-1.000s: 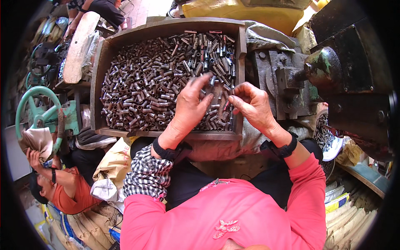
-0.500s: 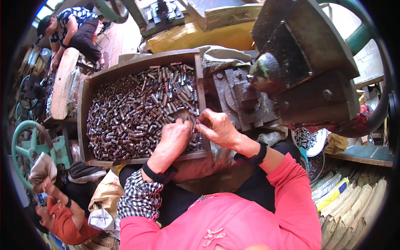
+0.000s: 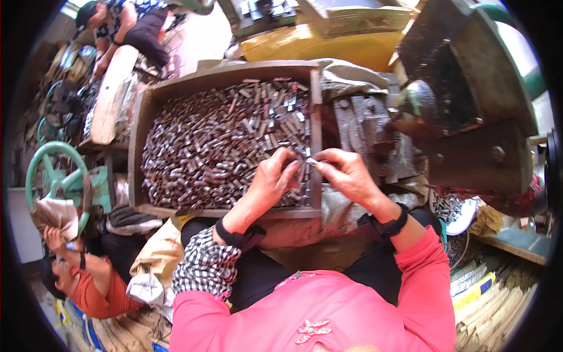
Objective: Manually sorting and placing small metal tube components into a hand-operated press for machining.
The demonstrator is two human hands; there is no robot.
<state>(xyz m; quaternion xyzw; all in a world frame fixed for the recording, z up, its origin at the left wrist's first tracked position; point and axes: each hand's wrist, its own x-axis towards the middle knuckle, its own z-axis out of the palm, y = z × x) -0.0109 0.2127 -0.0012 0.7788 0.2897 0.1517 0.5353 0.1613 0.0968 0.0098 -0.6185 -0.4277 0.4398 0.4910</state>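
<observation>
A shallow wooden box [image 3: 138,158] in front of me is heaped with small dark metal tubes [image 3: 205,152]. My left hand [image 3: 271,179] is over the box's right part, its thumb and fingers drawn together; what lies in them is too small to make out. Close to its fingertips, my right hand [image 3: 347,175] reaches over the box's right wall. Between its thumb and forefinger it pinches a small shiny metal tube [image 3: 311,161]. Both wrists wear black bands.
Right of the box stands a heavy dark machine with a clamp-like metal block [image 3: 375,132] and a large plate [image 3: 469,88]. A green handwheel [image 3: 56,176] is at left. One person [image 3: 132,29] works at upper left, another [image 3: 97,284] at lower left.
The view has shifted, so the box appears farther right. My hands have come up along the box's right wall, and a shiny tube now shows at my right fingertips.
</observation>
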